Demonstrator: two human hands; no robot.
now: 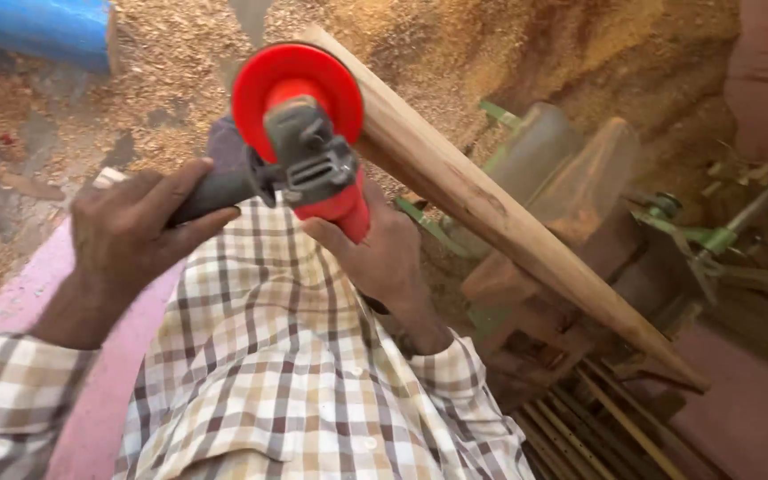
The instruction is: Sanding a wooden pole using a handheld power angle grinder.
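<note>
Between the two hands sits a red angle grinder (pixel 317 156), held up in front of the person's checked shirt (pixel 295 373). Left hand (pixel 131 231) is wrapped tight round the grinder's dark side handle (pixel 215 191), thumb over the top. Right hand (pixel 384 258) grips the red body from below and behind, fingers closed on it. Hands are apart, one on each end of the tool. The red disc guard (pixel 295 84) faces up and away from the hands, and its edge sits against a long tapered wooden stick (pixel 491 204); can't tell if the disc itself touches the wood. Stick runs diagonally, thick end just above the guard, thin end well off to the right of the right hand and lower. Beyond the hands, ground covered in sawdust and wood shavings (pixel 180 53). Far past the left hand, a blue cylinder (pixel 37 27). Right of the right hand, under the stick, a green-framed machine (pixel 580 231), dusty and blurred. Below it, a bundle of thin sticks (pixel 606 427). Pink surface (pixel 108 391) under the left forearm.
</note>
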